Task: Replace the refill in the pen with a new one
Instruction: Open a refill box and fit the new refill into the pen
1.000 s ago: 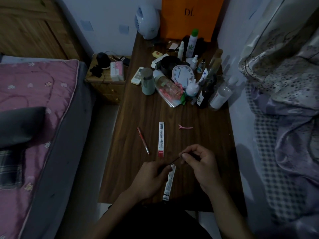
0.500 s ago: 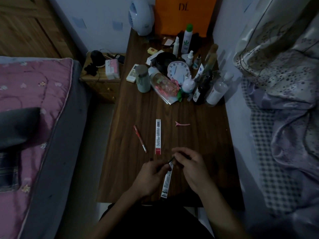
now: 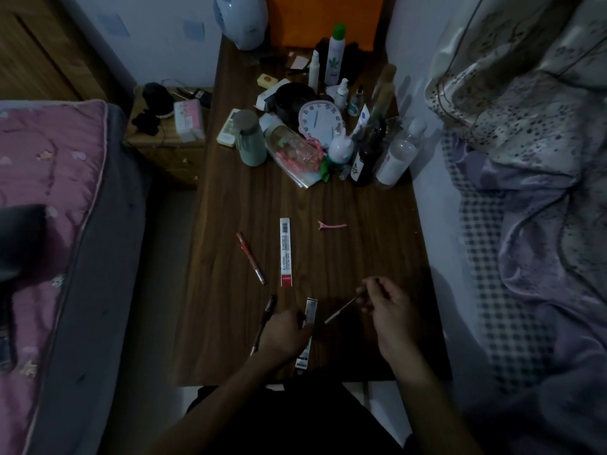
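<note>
We lose middle of refill packet (image 3: 310,318) under left hand (image 3: 285,334); packet's lower end overhangs counter's (image 3: 377,231) near edge. Dark pen (image 3: 264,320) half hidden by same hand. Refill (image 3: 340,309) upper end buried in right hand (image 3: 391,310). Orange bag (image 3: 325,18) at far edge cut by frame top. Packet print too small for us to read.
</note>
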